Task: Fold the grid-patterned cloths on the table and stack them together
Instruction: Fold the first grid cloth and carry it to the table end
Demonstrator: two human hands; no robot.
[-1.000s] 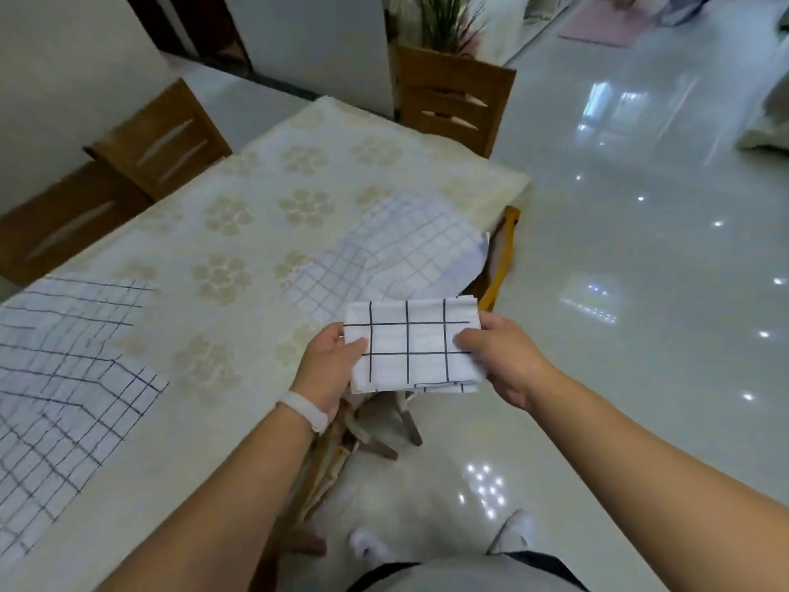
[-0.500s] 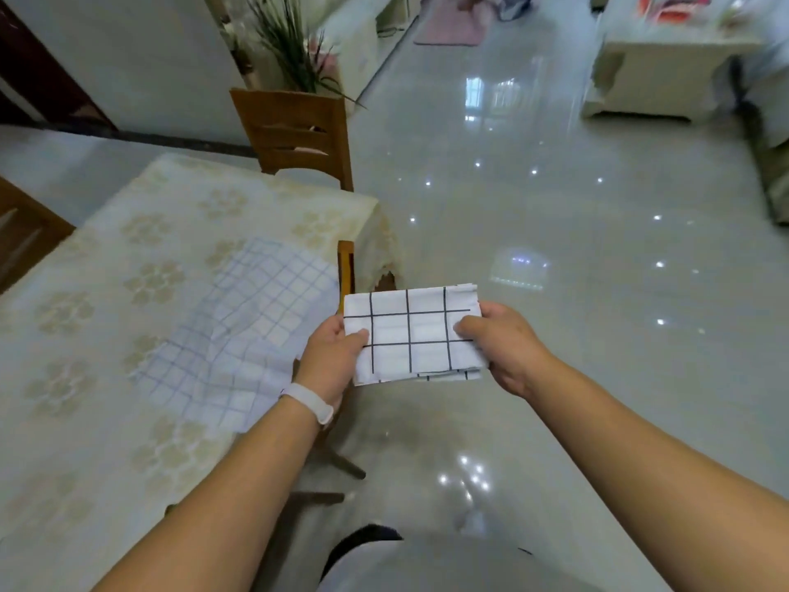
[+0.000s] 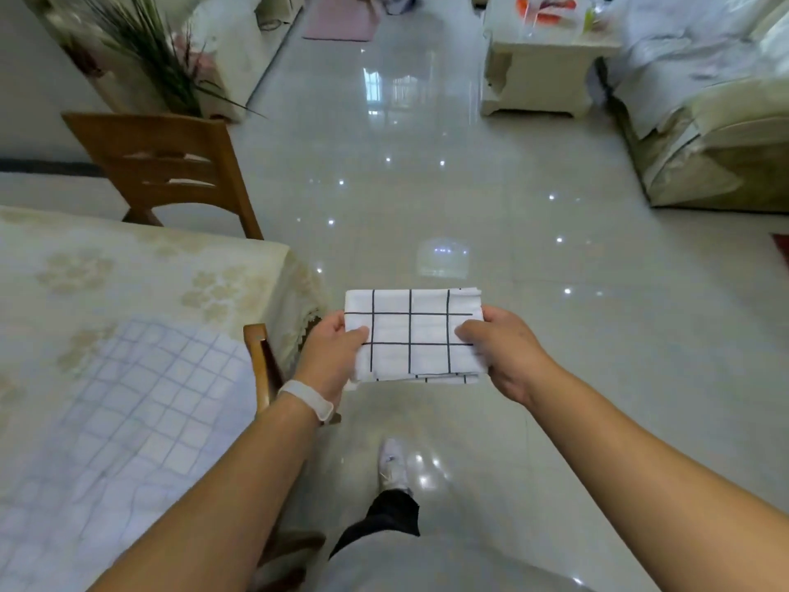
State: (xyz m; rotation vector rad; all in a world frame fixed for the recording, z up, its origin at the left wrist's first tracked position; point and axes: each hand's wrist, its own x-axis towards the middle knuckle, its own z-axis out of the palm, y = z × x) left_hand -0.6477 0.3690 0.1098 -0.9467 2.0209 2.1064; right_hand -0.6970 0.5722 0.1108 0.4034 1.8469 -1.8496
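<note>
Table (image 3: 128, 267) has slid left, baring glossy floor (image 3: 469, 207).

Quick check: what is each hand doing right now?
Left hand: grips the left edge of the folded cloth.
Right hand: grips the right edge of the same cloth.

The fingers of your left hand (image 3: 328, 356) and right hand (image 3: 504, 352) are tucked beneath the folded cloth (image 3: 414, 335), so only the thumbs (image 3: 354, 335) show on top. The spread grid cloth (image 3: 128, 420) on the table (image 3: 128, 267) runs off the left and bottom edges, and your left forearm (image 3: 222, 497) covers its near right part. The bright items (image 3: 542, 10) on the low white table (image 3: 538, 79) at the top are too blurred to name.
</note>
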